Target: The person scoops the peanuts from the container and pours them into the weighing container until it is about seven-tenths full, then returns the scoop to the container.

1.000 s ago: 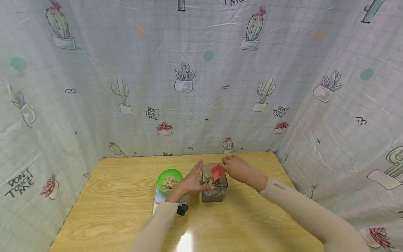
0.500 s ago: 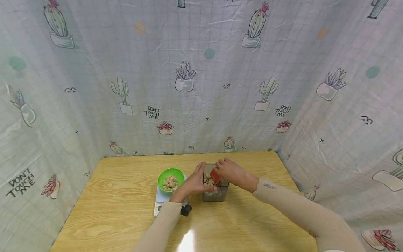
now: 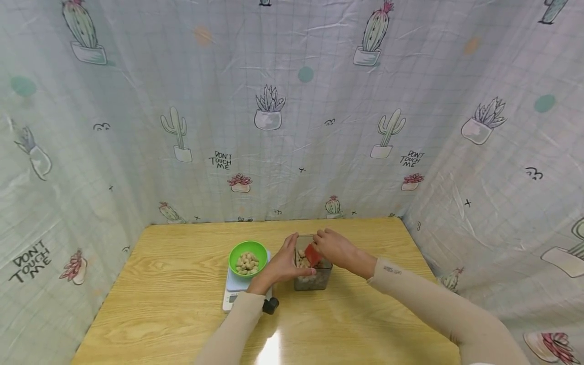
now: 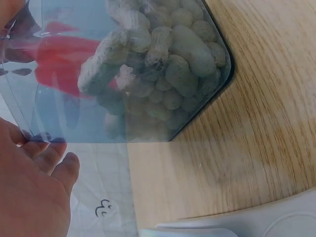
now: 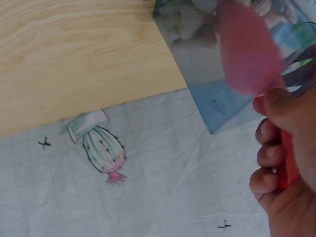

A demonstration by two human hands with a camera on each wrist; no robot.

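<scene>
A clear square-sided plastic container (image 3: 312, 284) partly filled with unshelled peanuts (image 4: 180, 64) stands on the table. My left hand (image 3: 284, 262) steadies it from the left, thumb across the near side and fingers toward the far corner; in the left wrist view fingertips touch its upper edge. My right hand (image 3: 335, 247) grips the handle of a red scoop (image 3: 312, 254), fingers curled round it in the right wrist view. The scoop's head is down inside the container, against the peanuts. Whether peanuts lie in the scoop is hard to tell.
Left of the container, a green bowl (image 3: 234, 252) of peanuts sits on a white kitchen scale (image 3: 229, 299), partly behind my left forearm. The wooden table (image 3: 173, 284) ends at a cactus-print curtain (image 3: 301, 142) behind and at the sides.
The scoop has gone from tilted at the container's right rim down into the peanuts, my right hand moving slightly left with it. My left hand stays at the container.
</scene>
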